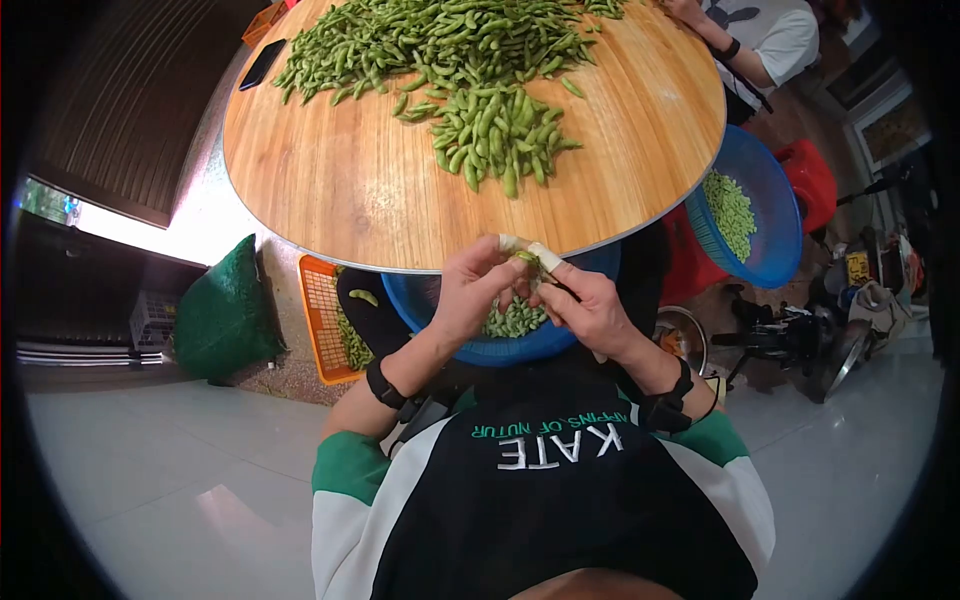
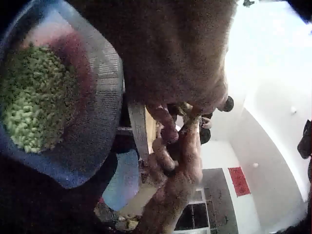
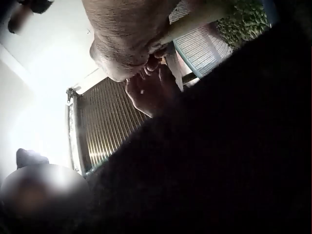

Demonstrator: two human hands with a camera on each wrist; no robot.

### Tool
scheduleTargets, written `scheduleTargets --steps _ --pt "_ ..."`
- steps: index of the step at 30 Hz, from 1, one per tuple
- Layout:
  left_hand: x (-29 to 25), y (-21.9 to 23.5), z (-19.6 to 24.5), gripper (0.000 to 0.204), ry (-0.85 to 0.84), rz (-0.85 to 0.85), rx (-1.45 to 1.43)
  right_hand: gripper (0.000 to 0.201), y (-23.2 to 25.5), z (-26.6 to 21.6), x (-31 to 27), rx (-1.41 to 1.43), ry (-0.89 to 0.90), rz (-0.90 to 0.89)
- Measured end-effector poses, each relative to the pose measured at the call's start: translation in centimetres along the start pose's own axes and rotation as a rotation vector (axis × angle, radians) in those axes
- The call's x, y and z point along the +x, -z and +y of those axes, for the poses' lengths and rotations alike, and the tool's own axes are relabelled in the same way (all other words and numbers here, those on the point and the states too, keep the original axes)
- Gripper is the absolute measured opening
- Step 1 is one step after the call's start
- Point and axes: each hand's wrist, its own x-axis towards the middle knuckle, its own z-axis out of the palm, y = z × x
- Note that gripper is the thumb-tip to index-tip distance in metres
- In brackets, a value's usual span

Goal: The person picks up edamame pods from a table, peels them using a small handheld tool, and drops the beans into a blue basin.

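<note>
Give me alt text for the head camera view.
A person's left hand and right hand pinch one green pod together over a blue basket of shelled beans at the near edge of a round wooden table. A pile of pods covers the table's far side; a second blue basket of beans sits to the right.

The person wears a black top with white side panels running down to white sleeves, each ending in a green cuff at the elbow. White letters on the chest read "KATE", with a curved line of small green lettering by them. A black strap circles each wrist. White tape wraps fingertips of the left hand [image 1: 478,285] and the right hand [image 1: 588,305].
</note>
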Motion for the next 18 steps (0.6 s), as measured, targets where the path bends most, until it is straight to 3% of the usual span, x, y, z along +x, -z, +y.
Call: scheduleTargets --steps 2,4,9,11,13,14,16,18 --pt "-0.1 -0.4 0.1 0.017 0.029 0.036 0.016 0.041 -0.3 0.8 0.0 -0.119 0.06 0.03" --pt "0.0 -0.6 -0.2 0.016 0.031 0.029 -0.057 0.04 -0.3 1.1 0.4 -0.445 0.413 0.105" --pt "0.7 -0.4 -1.5 0.015 0.019 0.038 -0.141 0.035 0.1 1.1 0.5 -0.419 0.346 0.087" --pt "1.1 -0.6 -1.2 0.018 0.178 0.073 -0.12 0.034 0.0 1.4 0.5 -0.419 0.334 0.092" --pt "1.5 -0.5 -2.0 0.018 0.157 0.092 -0.127 0.036 0.3 1.3 0.8 -0.677 0.486 0.06" --pt "1.5 -0.5 -2.4 0.018 0.143 0.109 -0.133 0.036 0.4 1.0 0.7 -0.676 0.482 0.06" --pt "1.2 -0.3 -1.7 0.019 0.178 0.044 -0.108 0.037 0.6 -0.2 0.4 -0.23 0.067 0.046" --pt "0.8 -0.1 -0.3 0.02 0.204 -0.025 -0.079 0.038 1.3 -0.4 0.1 -0.113 -0.02 0.035"
